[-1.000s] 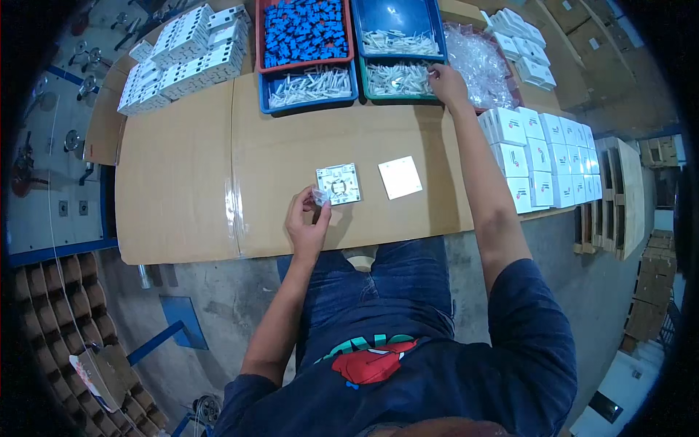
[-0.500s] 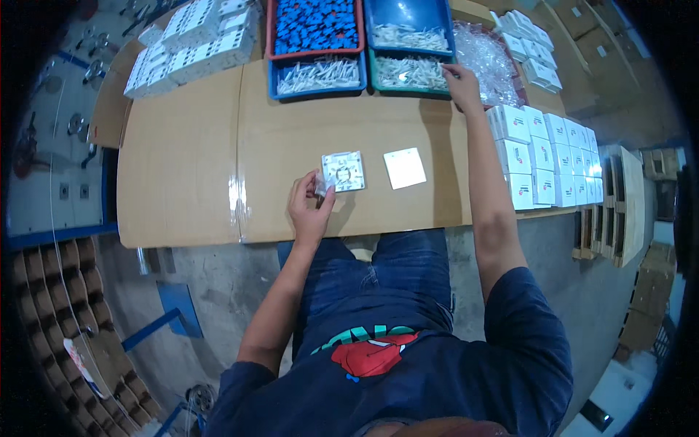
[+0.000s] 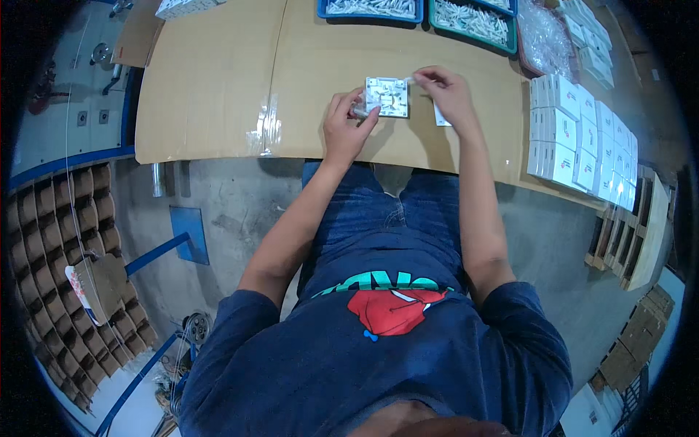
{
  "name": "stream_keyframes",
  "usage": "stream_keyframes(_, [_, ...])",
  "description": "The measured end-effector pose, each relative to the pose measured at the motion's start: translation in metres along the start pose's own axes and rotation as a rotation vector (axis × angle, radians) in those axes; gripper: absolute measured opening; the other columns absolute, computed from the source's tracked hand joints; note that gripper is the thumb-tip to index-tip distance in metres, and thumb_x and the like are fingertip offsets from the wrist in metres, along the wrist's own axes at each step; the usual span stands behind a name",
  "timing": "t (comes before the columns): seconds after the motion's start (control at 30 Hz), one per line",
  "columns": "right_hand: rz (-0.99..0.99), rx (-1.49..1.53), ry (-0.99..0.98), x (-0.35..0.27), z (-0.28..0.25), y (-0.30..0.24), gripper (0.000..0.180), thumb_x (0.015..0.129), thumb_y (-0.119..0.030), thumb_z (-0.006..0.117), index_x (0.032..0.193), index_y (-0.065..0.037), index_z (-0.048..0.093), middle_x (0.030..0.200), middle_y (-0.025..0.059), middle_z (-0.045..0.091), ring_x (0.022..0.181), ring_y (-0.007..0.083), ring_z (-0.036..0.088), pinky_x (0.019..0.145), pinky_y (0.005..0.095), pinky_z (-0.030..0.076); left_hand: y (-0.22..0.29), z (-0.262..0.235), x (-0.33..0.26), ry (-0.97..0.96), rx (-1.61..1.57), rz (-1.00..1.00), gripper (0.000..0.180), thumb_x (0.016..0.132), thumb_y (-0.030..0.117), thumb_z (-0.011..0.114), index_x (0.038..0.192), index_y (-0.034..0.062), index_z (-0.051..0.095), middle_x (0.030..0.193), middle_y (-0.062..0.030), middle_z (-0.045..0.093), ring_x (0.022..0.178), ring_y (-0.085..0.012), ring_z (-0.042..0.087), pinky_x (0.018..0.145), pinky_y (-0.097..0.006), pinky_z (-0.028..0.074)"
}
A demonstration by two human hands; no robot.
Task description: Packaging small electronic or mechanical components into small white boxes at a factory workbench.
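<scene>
White square unit (image 3: pixel 395 105) sits between two pairs of fingers

From where I stand, the left hand (image 3: pixel 345 135) is curled at the unit's left edge, fingers and thumb clamped on a crinkly clear plastic piece (image 3: pixel 359 110); the thumb tip reaches the unit's lower left corner. The right hand (image 3: pixel 450 96) has its thumb and forefinger pinched together on a small white piece (image 3: pixel 413 79), blurred in outline, just beside the unit's upper right corner.

The unit itself faces up near the front edge of the cardboard sheet (image 3: pixel 211 95); whether it lies flat or is slightly lifted, I cannot tell. It is a shallow square with a raised rim, its face broken up by small moulded ridges and dark specks. Partly covered by the right hand, a smooth, flat white plate (image 3: pixel 441 116) lies to its right.

The tan sheet is matte, creased down the left, with shiny tape along the crease. Beyond, a blue tray (image 3: pixel 371 22) and a green tray (image 3: pixel 466 41) hold loose heaps of slim white sticks (image 3: pixel 473 23). Right of them is glossy, crumpled clear plastic (image 3: pixel 542 36), and nearer, crisp-edged white boxes (image 3: pixel 579 135) stand stacked in rows.
</scene>
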State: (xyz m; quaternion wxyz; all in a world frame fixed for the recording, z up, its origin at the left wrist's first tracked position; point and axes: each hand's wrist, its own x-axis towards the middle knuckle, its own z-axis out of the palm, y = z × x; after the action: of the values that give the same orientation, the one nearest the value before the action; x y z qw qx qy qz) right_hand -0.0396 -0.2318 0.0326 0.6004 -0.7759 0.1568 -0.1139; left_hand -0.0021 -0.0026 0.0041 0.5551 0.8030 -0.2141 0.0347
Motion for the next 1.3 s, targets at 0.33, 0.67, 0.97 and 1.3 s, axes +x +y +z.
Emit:
stream_keyframes(0.33, [-0.042, -0.177, -0.122, -0.023, 0.042, -0.023, 0.018, 0.085, -0.019, 0.077, 0.097, -0.006, 0.074, 0.078, 0.0018, 0.068, 0.062, 0.0078, 0.052, 0.058, 0.0255, 0.044, 0.0, 0.0, -0.004, -0.002, 0.029, 0.074, 0.044, 0.079, 0.019, 0.081, 0.121, 0.0121, 0.07, 0.103, -0.0061, 0.062, 0.089, -0.0187, 0.064, 0.073, -0.03, 0.055])
stream_keyframes(0.67, [-0.134, -0.307, -0.148, -0.029, 0.05, -0.023, 0.022, 0.089, -0.021, 0.072, 0.103, -0.004, 0.074, 0.089, 0.0086, 0.071, 0.073, 0.0165, 0.062, 0.068, 0.0332, 0.051, -0.003, 0.0, -0.003, -0.012, -0.006, 0.091, 0.046, 0.077, 0.017, 0.081, 0.122, 0.0137, 0.07, 0.102, -0.006, 0.061, 0.086, -0.0182, 0.064, 0.072, -0.03, 0.055])
stream_keyframes(0.97, [0.044, -0.138, -0.296, -0.029, 0.046, -0.027, 0.023, 0.093, -0.02, 0.07, 0.107, -0.002, 0.074, 0.089, 0.0092, 0.073, 0.074, 0.0137, 0.065, 0.069, 0.0287, 0.053, 0.0, 0.001, -0.004, -0.01, 0.001, 0.158, 0.061, 0.07, 0.017, 0.084, 0.128, 0.0129, 0.066, 0.104, -0.0063, 0.063, 0.085, -0.0176, 0.063, 0.073, -0.03, 0.054])
stream_keyframes(1.3, [0.08, -0.043, -0.303, -0.032, 0.053, -0.019, 0.022, 0.094, -0.02, 0.067, 0.104, -0.002, 0.073, 0.085, 0.0076, 0.072, 0.075, 0.0127, 0.067, 0.067, 0.028, 0.053, -0.007, 0.003, -0.004, 0.006, 0.001, 0.18, 0.055, 0.072, 0.017, 0.083, 0.123, 0.007, 0.064, 0.106, -0.0089, 0.066, 0.093, -0.0244, 0.067, 0.081, -0.036, 0.054])
